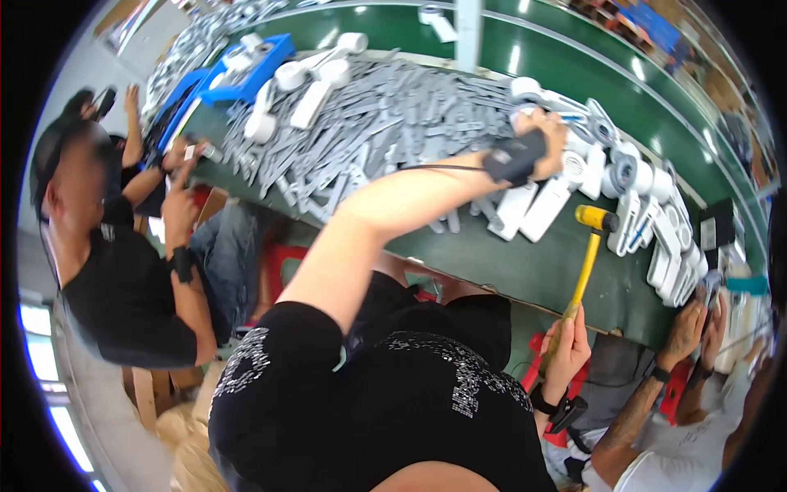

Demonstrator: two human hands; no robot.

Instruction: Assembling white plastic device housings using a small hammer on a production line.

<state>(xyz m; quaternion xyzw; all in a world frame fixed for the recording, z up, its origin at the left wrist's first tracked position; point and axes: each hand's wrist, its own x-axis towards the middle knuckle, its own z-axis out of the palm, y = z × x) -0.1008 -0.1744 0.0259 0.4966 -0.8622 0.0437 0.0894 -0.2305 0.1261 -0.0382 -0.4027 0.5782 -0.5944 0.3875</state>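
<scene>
The right hand (567, 348) of the person is at 4 o'clock, and its grip is closed around the handle of a hammer (586, 262). The hammer is yellow with a black striking face; its head points up toward 3 o'clock, over the green tabletop (533, 266). The left arm crosses the view, and the left hand (548, 141) is at 2 o'clock, among white parts (551, 205) with round ends. This hand is blurred, so I cannot tell whether its grip is wide or holds something. A row of white assemblies (630, 174) curves from 2 to 3 o'clock. Many grey strips (402, 111) lie in a heap around 12 o'clock. A blue tray (283, 49) stands at 11 o'clock. A co-worker (123, 295) in black sits at 9 o'clock.
</scene>
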